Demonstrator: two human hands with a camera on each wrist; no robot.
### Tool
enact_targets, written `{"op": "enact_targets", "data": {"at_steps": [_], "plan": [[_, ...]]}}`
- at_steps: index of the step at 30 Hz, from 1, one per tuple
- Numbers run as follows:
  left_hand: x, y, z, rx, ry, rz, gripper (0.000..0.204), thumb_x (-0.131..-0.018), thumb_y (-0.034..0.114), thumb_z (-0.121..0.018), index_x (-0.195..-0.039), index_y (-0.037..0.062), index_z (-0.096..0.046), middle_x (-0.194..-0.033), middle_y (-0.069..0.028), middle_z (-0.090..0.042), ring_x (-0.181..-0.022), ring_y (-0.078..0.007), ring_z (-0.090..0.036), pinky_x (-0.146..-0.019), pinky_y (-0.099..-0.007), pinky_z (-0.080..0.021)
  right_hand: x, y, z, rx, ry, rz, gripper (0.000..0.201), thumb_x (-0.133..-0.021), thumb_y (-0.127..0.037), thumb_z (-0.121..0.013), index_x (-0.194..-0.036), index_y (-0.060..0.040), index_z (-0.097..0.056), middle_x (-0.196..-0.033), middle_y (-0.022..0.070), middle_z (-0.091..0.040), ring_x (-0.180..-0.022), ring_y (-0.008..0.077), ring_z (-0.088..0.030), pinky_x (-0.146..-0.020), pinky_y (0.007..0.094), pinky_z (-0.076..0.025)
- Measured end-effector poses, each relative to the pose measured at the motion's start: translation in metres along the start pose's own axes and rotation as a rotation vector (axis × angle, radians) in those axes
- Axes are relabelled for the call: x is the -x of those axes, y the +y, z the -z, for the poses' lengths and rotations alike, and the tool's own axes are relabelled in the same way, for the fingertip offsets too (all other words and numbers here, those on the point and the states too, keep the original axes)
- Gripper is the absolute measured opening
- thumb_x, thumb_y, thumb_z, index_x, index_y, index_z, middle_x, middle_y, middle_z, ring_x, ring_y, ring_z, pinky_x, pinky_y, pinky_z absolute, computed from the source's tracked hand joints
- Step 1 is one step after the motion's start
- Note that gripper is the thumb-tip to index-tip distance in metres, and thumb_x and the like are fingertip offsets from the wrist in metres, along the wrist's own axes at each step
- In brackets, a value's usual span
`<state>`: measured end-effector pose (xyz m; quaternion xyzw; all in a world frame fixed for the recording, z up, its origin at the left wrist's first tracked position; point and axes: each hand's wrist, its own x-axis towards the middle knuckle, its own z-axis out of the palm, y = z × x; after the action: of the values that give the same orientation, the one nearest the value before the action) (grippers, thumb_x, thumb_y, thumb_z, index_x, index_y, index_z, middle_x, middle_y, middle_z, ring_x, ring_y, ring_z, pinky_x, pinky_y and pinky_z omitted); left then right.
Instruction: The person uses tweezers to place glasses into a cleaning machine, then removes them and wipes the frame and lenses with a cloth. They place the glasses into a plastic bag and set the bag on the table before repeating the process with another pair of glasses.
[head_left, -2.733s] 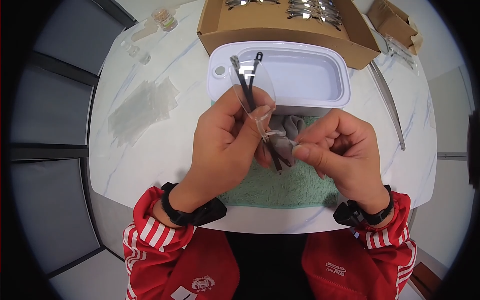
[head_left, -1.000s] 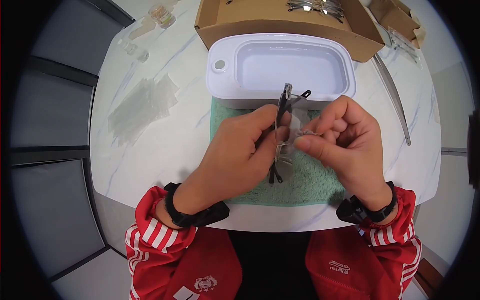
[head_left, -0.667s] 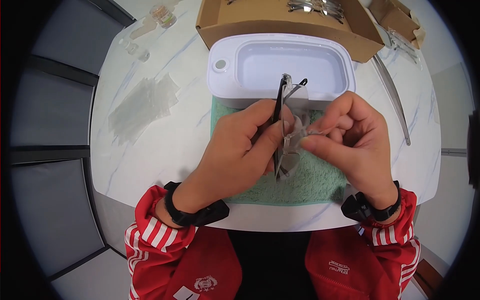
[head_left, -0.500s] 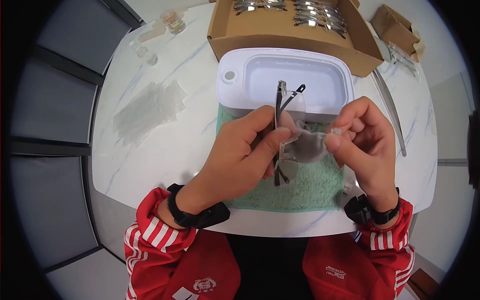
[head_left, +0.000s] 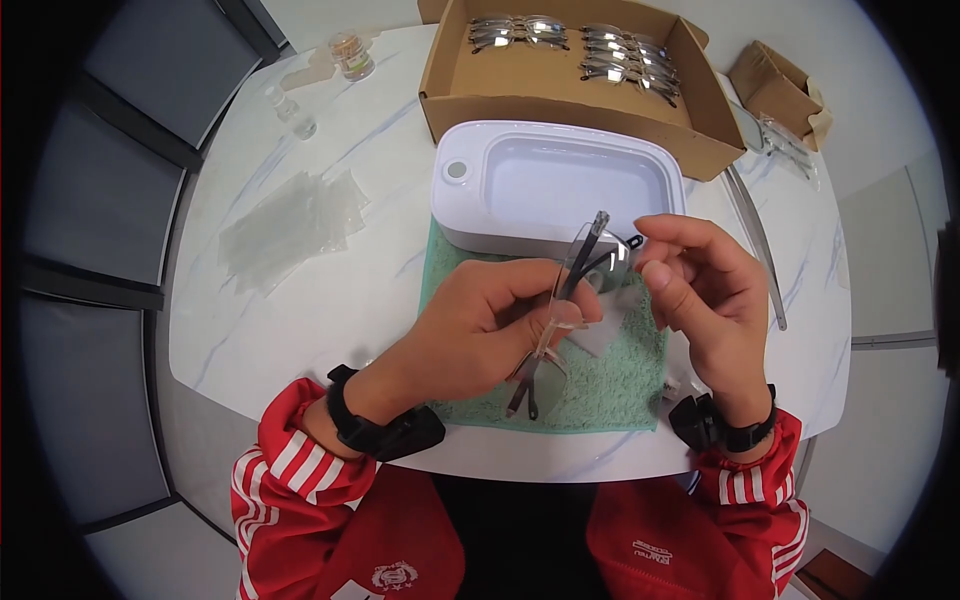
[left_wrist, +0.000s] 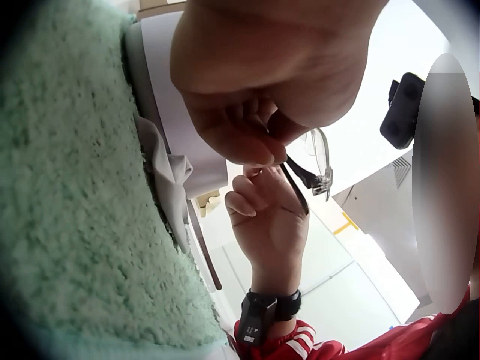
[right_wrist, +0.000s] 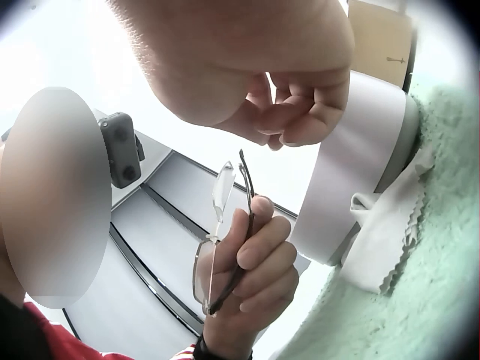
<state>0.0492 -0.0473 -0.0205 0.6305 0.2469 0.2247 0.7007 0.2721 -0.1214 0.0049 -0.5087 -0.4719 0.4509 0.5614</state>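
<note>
My left hand (head_left: 490, 320) grips a pair of rimless eyeglasses (head_left: 543, 345) at the middle, its dark temples folded across behind the lenses. In the right wrist view the eyeglasses (right_wrist: 206, 270) stand upright between thumb and fingers. Just right of the upper temple tip, my right hand (head_left: 710, 295) has loosely bent fingers and nothing between them; the right wrist view shows a gap from its fingertips to the eyeglasses. A grey cleaning cloth (right_wrist: 386, 240) with a zigzag edge lies crumpled on the green towel (head_left: 620, 395), partly behind the eyeglasses in the head view.
A white basin-like cleaner (head_left: 465, 215) stands at the towel's back edge. Behind it is a cardboard box (head_left: 560, 105) with several eyeglasses. Clear plastic sleeves (head_left: 290, 230) and small bottles (head_left: 292, 112) lie left; a long thin strip (head_left: 755, 235) lies right.
The right hand has let go of the grey cloth, which now lies on the towel. The left hand has lowered and tilted the eyeglasses. The head view has shifted, showing more of the box.
</note>
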Motion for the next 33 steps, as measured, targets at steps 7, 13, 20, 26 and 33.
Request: {"op": "enact_targets", "data": {"at_steps": [7, 13, 20, 26, 33], "plan": [[0.000, 0.004, 0.002, -0.023, -0.201, 0.005, 0.024, -0.100, 0.023, -0.065, -0.106, 0.0016, -0.073, -0.073, 0.0030, -0.060, -0.064, -0.0057, -0.053, -0.059, -0.0244, -0.042, 0.000, 0.006, 0.001, 0.021, -0.255, 0.043, 0.029, -0.089, 0.005, -0.071, -0.118, 0.0036, -0.068, -0.095, 0.0009, -0.066, -0.068, 0.0008, -0.050, -0.061, 0.0191, -0.040], [0.001, 0.008, 0.008, 0.130, -0.261, 0.205, 0.023, -0.100, 0.021, -0.065, -0.106, 0.0006, -0.072, -0.075, -0.0005, -0.063, -0.062, -0.0064, -0.056, -0.057, -0.0216, -0.045, -0.002, 0.012, 0.000, -0.074, -0.263, -0.076, 0.016, -0.089, 0.001, -0.073, -0.105, 0.0013, -0.071, -0.085, -0.0011, -0.065, -0.066, 0.0022, -0.050, -0.059, 0.0188, -0.039], [0.005, 0.014, 0.007, 0.278, -0.297, 0.217, 0.021, -0.100, 0.019, -0.066, -0.108, 0.0004, -0.071, -0.076, -0.0029, -0.065, -0.058, -0.0074, -0.060, -0.054, -0.0202, -0.049, -0.003, 0.010, 0.004, -0.070, -0.304, -0.100, 0.016, -0.090, 0.000, -0.072, -0.106, 0.0007, -0.072, -0.079, -0.0030, -0.062, -0.067, 0.0021, -0.050, -0.060, 0.0185, -0.040], [-0.001, 0.011, 0.005, 0.170, -0.189, 0.151, 0.023, -0.101, 0.023, -0.064, -0.106, 0.0020, -0.073, -0.073, 0.0013, -0.060, -0.057, -0.0039, -0.053, -0.053, -0.0191, -0.042, -0.003, 0.008, 0.001, 0.042, -0.151, -0.053, 0.024, -0.094, 0.006, -0.060, -0.115, 0.0001, -0.069, -0.100, 0.0031, -0.071, -0.075, 0.0035, -0.056, -0.065, 0.0196, -0.045], [-0.003, 0.006, 0.009, 0.035, -0.212, 0.060, 0.022, -0.102, 0.021, -0.060, -0.101, 0.0032, -0.073, -0.075, 0.0020, -0.059, -0.068, -0.0049, -0.051, -0.062, -0.0225, -0.039, -0.005, 0.000, 0.012, 0.042, -0.013, -0.098, 0.017, -0.102, -0.010, -0.059, -0.110, 0.0000, -0.071, -0.093, 0.0030, -0.071, -0.072, 0.0037, -0.055, -0.064, 0.0204, -0.045]]}}
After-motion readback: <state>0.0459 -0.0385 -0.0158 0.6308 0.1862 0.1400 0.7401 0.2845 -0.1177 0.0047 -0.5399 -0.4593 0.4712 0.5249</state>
